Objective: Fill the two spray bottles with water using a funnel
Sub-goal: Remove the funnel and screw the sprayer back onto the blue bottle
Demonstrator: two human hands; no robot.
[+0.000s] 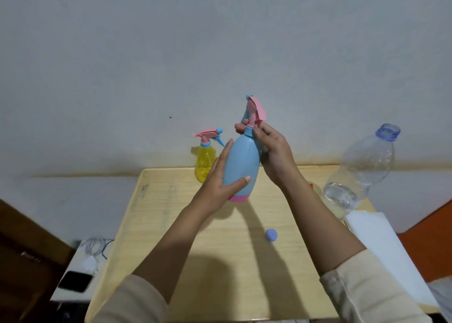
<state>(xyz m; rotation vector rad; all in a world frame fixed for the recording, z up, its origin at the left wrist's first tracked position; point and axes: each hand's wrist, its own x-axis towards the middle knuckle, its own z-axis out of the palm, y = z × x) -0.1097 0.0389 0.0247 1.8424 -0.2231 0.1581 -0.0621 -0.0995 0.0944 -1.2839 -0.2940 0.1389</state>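
A blue spray bottle (242, 166) with a pink base and a pink spray head (255, 110) is held upright above the wooden table (171, 225). My left hand (221, 180) grips its body from the left. My right hand (271, 151) grips its neck just under the spray head. A yellow spray bottle (205, 161) with a pink and blue spray head stands at the table's far edge, behind my left hand. At the right, a large clear water bottle (362, 171) stands uncapped, with some water at its bottom. Its blue cap (271, 234) lies on the table. No funnel shows.
White folded paper or cloth (381, 244) lies at the table's right edge. Something red (311, 185) peeks out behind my right forearm. A low white stand at the left holds a phone (74, 281) and cables (95, 247). A wall rises right behind the table.
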